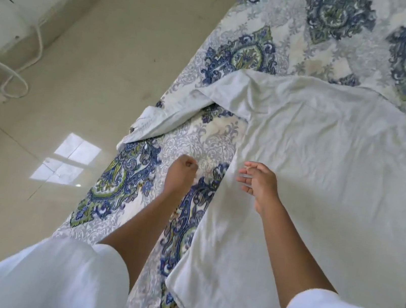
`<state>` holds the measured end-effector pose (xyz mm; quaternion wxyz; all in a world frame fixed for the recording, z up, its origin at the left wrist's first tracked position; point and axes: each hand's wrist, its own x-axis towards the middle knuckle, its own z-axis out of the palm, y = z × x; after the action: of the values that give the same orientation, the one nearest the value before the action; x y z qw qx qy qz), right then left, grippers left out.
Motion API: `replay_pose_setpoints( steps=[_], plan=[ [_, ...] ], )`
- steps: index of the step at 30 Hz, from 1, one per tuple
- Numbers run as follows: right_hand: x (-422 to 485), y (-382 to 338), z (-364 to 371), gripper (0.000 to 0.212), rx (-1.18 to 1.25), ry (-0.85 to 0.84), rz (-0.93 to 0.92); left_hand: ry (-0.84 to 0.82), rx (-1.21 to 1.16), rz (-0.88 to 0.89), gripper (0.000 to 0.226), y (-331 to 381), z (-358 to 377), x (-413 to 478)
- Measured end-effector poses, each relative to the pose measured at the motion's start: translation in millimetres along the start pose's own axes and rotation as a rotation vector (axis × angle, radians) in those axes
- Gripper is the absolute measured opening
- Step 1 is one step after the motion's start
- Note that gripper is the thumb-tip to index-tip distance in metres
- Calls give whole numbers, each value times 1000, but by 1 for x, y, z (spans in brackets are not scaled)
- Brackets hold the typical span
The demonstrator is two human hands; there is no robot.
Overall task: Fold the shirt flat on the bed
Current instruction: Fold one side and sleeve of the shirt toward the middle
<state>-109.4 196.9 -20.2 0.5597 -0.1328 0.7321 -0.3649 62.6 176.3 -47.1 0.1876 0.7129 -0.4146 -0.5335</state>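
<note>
1. Left hand [182,170]: curled in a fist, empty, above the patterned bed [123,181].
2. Right hand [258,184]: fingers loosely bent, empty, over left edge of shirt [328,160].
3. White shirt: spread on bed, beyond both hands; sleeve [176,115] trailing beyond the fist.

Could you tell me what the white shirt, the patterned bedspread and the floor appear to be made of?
Shirt: thin matte cloth, perhaps cotton; it wrinkles. Bedspread: matte printed fabric, fibre unclear; flat paisley pattern. Floor: glossy hard tile, likely ceramic; grout lines and a window reflection.
</note>
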Motion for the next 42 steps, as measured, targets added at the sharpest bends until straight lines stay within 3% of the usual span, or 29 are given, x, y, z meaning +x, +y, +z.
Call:
replay_pose_setpoints(
  steps=[2, 5, 8, 12, 14, 17, 20, 23, 25, 28, 30, 32, 36, 38, 42],
  plan=[
    [21, -22, 10, 17, -10, 3, -38, 23, 28, 59, 10, 27, -6, 27],
    [53, -49, 25, 17, -85, 14, -126, 115, 270, 198, 23, 60, -16, 61],
    [82, -72, 39, 25, -348, 11, -355, 204, 529, 329, 39, 83, -25, 96],
    [107, -96, 66, 32, -897, -95, -723, 191, 793, 135, 47, 93, -45, 135],
    [113, -103, 81, 43, -1147, -213, -753, 131, 878, 36, 39, 89, -58, 143],
    [117, -108, 100, 57, -1304, -328, -688, 218, 873, 181, 26, 79, -72, 138],
    [105, -106, 102, 57, -1176, -224, -773, 408, 782, 469, 20, 80, -76, 115],
    [80, -93, 77, 48, -773, -32, -855, 531, 559, 646, 23, 95, -67, 83],
    [59, -81, 55, 41, -442, 42, -812, 570, 478, 840, 26, 112, -47, 54],
    [38, -59, 22, 44, 36, 139, -581, 422, 501, 1187, 16, 120, 10, 16],
    [31, -48, -4, 44, 216, 319, -386, 236, 549, 1328, 15, 110, 49, 1],
    [27, -41, -30, 32, 198, 433, -253, 40, 698, 1328, 17, 83, 78, -4],
    [32, -41, -47, 19, -194, 385, -227, -261, 1023, 1184, 20, 36, 100, -4],
    [37, -49, -45, 21, -368, 392, -255, -298, 1044, 1175, 27, 34, 97, -6],
    [52, -73, -27, 19, -545, 368, -415, -207, 810, 1184, 37, 42, 82, -2]
  ],
)
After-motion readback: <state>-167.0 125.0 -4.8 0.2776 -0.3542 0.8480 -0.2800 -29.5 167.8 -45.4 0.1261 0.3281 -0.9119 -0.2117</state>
